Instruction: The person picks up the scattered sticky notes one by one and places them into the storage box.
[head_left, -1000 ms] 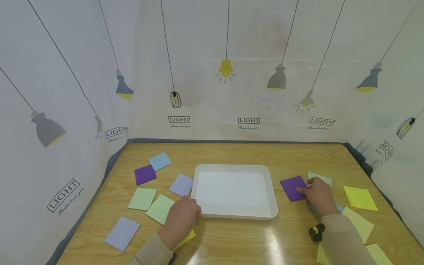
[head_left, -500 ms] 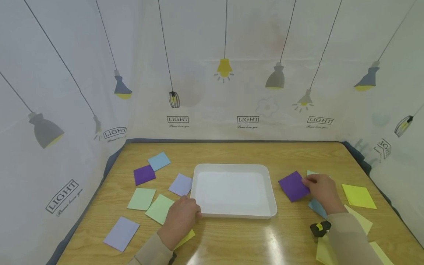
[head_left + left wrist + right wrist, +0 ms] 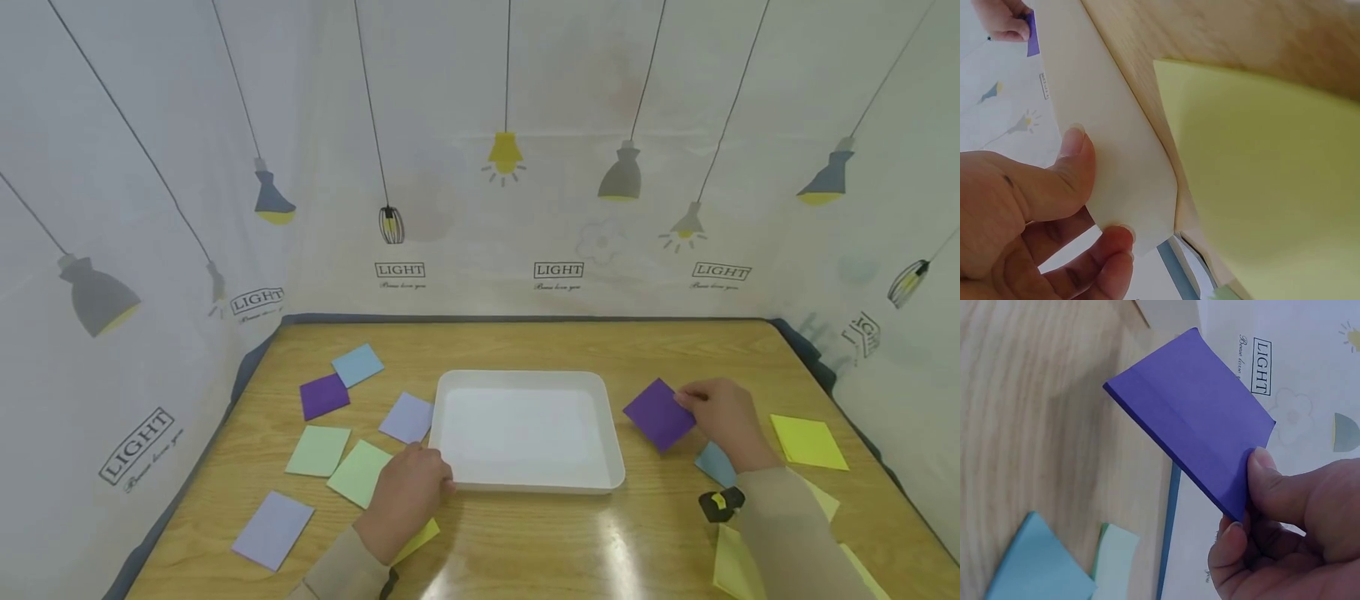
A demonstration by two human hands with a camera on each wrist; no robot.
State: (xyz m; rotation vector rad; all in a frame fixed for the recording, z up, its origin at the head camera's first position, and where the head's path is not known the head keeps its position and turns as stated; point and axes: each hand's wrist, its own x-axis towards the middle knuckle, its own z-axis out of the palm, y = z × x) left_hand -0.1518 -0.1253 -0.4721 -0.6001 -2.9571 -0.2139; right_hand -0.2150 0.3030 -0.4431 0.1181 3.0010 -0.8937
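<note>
My right hand (image 3: 723, 417) pinches a purple sticky-note pad (image 3: 1191, 419) by one corner, thumb on top and fingers beneath. The right wrist view has the pad raised over the wood, its thick edge showing. To its left stands a white rectangular tray (image 3: 528, 486) with nothing inside. The left hand (image 3: 408, 500) holds the tray's front left corner; up close, its thumb (image 3: 1075, 165) presses the tray's outer wall (image 3: 1107, 119). A yellow pad (image 3: 1272, 175) lies just below that hand, partly covered by it in the head view.
Left of the tray lie light blue (image 3: 358, 365), purple (image 3: 325, 396), lavender (image 3: 273, 531) and pale green pads (image 3: 318, 451). On the right are a blue pad (image 3: 1041, 562), a pale green pad (image 3: 1115, 562) and several yellow ones (image 3: 810, 442). A lamp-printed cloth (image 3: 465, 100) surrounds the table.
The right hand has lifted the purple pad off the table and brought it slightly up and left, turning it into a diamond. The left hand keeps its hold on the tray.
</note>
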